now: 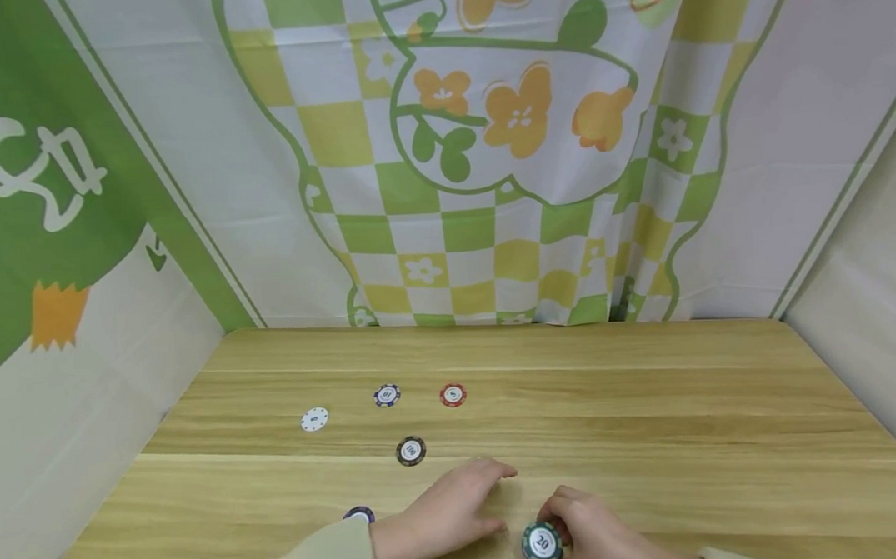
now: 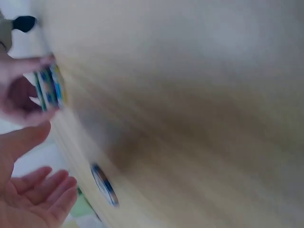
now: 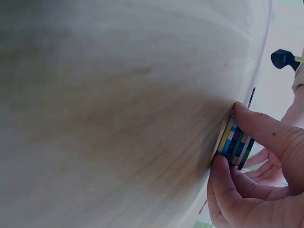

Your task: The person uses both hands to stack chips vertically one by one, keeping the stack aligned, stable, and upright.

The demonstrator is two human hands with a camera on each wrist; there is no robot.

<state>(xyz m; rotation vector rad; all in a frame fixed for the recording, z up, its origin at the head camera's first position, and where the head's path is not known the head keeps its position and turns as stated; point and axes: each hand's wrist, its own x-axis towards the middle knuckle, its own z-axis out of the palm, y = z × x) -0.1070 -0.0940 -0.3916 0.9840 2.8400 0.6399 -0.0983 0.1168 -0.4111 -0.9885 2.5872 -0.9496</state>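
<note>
My right hand (image 1: 598,536) grips a short stack of poker chips (image 1: 541,545), with a green chip marked 20 on top. In the right wrist view the thumb and fingertips pinch the stack (image 3: 236,142) by its sides, close against the tabletop; its layers show several colours. To the left of the stack, my left hand (image 1: 454,504) hovers with its fingers spread and nothing in them. The left wrist view shows that hand (image 2: 35,190) with loosely bent fingers, near the stack (image 2: 50,88). A purple-edged chip (image 1: 360,513) is partly covered by the left forearm.
Single chips lie flat on the wooden table (image 1: 650,437): a white one (image 1: 315,419), a blue 10 (image 1: 387,395), a red 5 (image 1: 453,394) and a black 100 (image 1: 411,450). A patterned curtain (image 1: 461,229) hangs behind the table's far edge.
</note>
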